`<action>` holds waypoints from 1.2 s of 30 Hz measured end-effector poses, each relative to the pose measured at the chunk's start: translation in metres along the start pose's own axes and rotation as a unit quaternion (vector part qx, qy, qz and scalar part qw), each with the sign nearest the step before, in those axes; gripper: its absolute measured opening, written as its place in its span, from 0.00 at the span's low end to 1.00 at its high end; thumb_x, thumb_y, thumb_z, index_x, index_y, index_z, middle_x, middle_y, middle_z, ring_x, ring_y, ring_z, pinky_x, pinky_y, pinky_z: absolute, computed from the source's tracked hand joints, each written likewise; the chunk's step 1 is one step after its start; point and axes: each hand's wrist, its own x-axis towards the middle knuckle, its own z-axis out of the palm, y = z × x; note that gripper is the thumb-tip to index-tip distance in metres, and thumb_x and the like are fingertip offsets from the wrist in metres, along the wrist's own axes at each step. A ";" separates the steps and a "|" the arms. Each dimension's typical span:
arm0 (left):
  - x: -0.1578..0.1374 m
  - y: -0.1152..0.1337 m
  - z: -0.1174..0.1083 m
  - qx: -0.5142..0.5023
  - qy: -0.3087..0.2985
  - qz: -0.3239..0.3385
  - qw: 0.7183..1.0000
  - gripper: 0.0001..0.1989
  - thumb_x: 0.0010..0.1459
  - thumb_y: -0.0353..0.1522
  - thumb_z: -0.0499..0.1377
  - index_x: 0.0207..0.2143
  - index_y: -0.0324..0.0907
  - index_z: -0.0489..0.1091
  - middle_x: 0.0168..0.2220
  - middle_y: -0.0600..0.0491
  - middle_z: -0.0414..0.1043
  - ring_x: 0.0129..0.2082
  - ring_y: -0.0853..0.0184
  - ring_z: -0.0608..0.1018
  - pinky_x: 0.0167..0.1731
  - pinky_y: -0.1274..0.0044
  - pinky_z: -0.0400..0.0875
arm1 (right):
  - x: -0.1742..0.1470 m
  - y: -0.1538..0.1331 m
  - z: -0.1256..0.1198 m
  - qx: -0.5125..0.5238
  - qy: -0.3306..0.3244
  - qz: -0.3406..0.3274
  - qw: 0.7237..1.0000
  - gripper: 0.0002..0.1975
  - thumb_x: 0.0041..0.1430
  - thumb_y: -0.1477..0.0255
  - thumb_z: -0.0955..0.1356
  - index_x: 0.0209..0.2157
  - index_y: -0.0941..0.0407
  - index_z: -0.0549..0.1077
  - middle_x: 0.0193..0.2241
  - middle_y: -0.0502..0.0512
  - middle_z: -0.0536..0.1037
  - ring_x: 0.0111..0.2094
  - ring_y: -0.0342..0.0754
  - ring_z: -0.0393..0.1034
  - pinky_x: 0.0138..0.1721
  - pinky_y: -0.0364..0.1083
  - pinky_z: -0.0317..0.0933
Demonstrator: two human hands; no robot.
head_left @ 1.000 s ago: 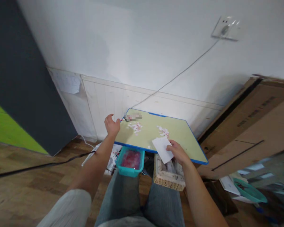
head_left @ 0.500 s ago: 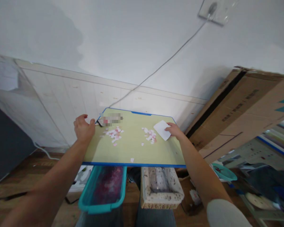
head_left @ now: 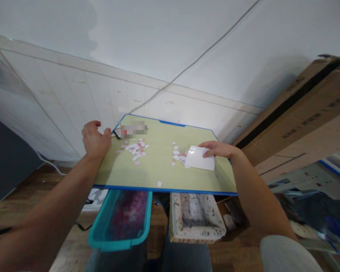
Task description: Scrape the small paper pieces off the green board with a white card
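My right hand (head_left: 219,148) pinches a white card (head_left: 200,159) by its upper right part, thumb on top. The card's left edge overlaps the right-hand heap of small white and pinkish paper-like scraps (head_left: 176,152) and hides some of them. My left hand (head_left: 96,140) is at the left edge of the pale yellow tabletop (head_left: 155,166), fingers curved and thumb apart, with nothing visible in it. Closer to that hand lies a second heap of scraps (head_left: 136,148). A single white scrap (head_left: 159,184) sits by the front edge.
A blurred-out item (head_left: 133,129) lies at the table's back left corner. Below the front edge are a teal tub (head_left: 110,245) with reddish contents and a speckled foam box (head_left: 198,234). Large cardboard boxes (head_left: 306,109) lean at the right. A cable (head_left: 192,68) crosses the wall.
The card has turned in my right hand's grip and now overlaps the right heap, which it stood beside before. My left hand keeps its pose at the table edge. The view has shifted downward.
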 end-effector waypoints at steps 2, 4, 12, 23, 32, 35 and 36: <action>0.001 -0.002 0.003 0.008 0.051 -0.025 0.998 0.21 0.64 0.34 0.61 0.56 0.34 0.62 0.52 0.47 0.63 0.51 0.62 0.64 0.58 0.64 0.59 | -0.011 0.004 -0.002 0.007 0.030 -0.001 1.000 0.31 0.44 0.69 0.77 0.54 0.55 0.78 0.44 0.56 0.84 0.37 0.52 0.78 0.34 0.45 0.70; 0.002 -0.004 0.005 0.009 0.070 -0.027 0.997 0.21 0.62 0.34 0.63 0.54 0.35 0.64 0.51 0.48 0.65 0.50 0.63 0.65 0.57 0.66 0.60 | -0.015 0.009 0.003 0.011 0.116 -0.009 0.993 0.29 0.46 0.69 0.75 0.53 0.56 0.77 0.42 0.57 0.84 0.34 0.51 0.77 0.31 0.44 0.68; 0.001 -0.007 0.007 -0.011 0.086 -0.015 0.996 0.21 0.61 0.33 0.64 0.54 0.36 0.66 0.50 0.49 0.67 0.49 0.65 0.67 0.56 0.66 0.62 | -0.034 0.027 0.049 -0.048 0.133 -0.064 0.988 0.25 0.49 0.66 0.74 0.50 0.55 0.78 0.44 0.55 0.83 0.42 0.53 0.76 0.40 0.47 0.68; 0.001 -0.006 0.007 -0.013 0.082 -0.011 0.996 0.21 0.60 0.32 0.64 0.54 0.34 0.66 0.50 0.49 0.67 0.48 0.66 0.67 0.55 0.67 0.62 | -0.051 0.021 0.077 -0.110 0.215 -0.052 0.969 0.21 0.51 0.70 0.71 0.48 0.56 0.79 0.42 0.54 0.82 0.38 0.52 0.75 0.38 0.47 0.66; 0.001 -0.007 0.009 -0.030 0.091 0.005 0.995 0.20 0.61 0.31 0.64 0.54 0.34 0.66 0.49 0.50 0.67 0.48 0.66 0.66 0.54 0.68 0.61 | -0.062 0.032 0.090 -0.074 0.247 -0.063 0.964 0.22 0.51 0.70 0.71 0.50 0.55 0.79 0.46 0.54 0.83 0.43 0.54 0.76 0.45 0.49 0.68; 0.000 -0.006 0.009 -0.034 0.082 -0.002 0.996 0.21 0.61 0.30 0.63 0.54 0.34 0.65 0.50 0.50 0.66 0.48 0.66 0.65 0.55 0.67 0.60 | -0.055 0.032 0.091 -0.072 0.334 -0.035 0.939 0.23 0.51 0.68 0.70 0.50 0.57 0.78 0.43 0.55 0.83 0.40 0.54 0.76 0.43 0.50 0.68; 0.000 -0.006 0.009 -0.033 0.080 -0.004 0.996 0.21 0.61 0.31 0.63 0.55 0.34 0.65 0.50 0.50 0.66 0.48 0.66 0.65 0.55 0.67 0.60 | -0.052 0.031 0.092 -0.068 0.343 -0.037 0.936 0.24 0.51 0.68 0.70 0.51 0.57 0.78 0.43 0.55 0.83 0.40 0.54 0.76 0.44 0.50 0.68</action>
